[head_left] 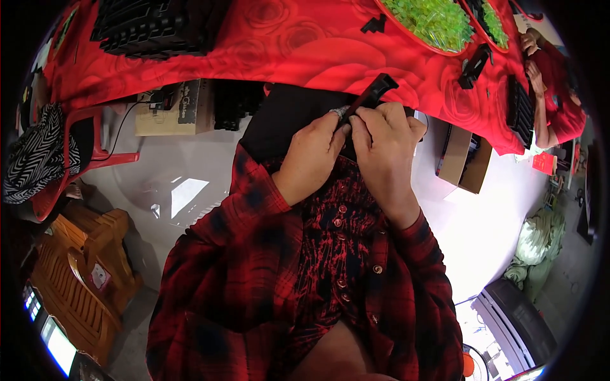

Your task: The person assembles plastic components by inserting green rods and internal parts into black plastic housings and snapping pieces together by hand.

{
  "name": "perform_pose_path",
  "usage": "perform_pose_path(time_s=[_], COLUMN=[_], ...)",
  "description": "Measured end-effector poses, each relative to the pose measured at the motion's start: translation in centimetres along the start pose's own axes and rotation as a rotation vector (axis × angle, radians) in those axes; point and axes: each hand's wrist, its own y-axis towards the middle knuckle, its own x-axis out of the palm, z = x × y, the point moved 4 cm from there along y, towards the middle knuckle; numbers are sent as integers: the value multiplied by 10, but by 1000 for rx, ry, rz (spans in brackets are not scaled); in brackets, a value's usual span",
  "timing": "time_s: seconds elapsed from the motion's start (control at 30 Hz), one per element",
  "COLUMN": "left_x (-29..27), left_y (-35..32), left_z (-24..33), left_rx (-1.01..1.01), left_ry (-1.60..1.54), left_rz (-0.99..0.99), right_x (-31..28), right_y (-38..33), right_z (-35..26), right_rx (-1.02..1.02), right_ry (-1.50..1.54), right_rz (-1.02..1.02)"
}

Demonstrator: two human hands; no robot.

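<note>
Near: red plaid sleeves come up from the lower edge, both hands meeting over the lap just short of the desk [305,44] edge. Left hand [312,155] curled, fingertips pinching the near end of a black elongated part [375,92], a pale wrap on one fingertip. Right hand [384,143] clenched around the same part from the right, thumb on top. Part's long axis runs near-left to far-right, far end sticking out past both hands over the red cloth. Both hands touch it; right covers more. Far: tray of green pieces [432,22], loose black parts [475,65], stacked black trays [149,25] far left. Another person's arm [539,95] far right.
</note>
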Motion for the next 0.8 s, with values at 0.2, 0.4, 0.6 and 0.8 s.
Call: perform_pose_path(time_s=[0.2,0.4,0.6,0.8], left_x=[-3,-3,-4,-2], left_y=[1,2,1,0], left_z=[0,-2,-2,-4], left_rx=[13,-35,-23,-16], left_ry=[58,23,59,47], left_rz=[20,18,37,38], right_x=[3,9,16,14], right_y=[-1,-9,-13,-14], right_z=[-2,-6,-2,-1], right_rx=[9,35,58,53], right_ry=[83,14,40,65], right_rz=[-38,-25,-42,-13])
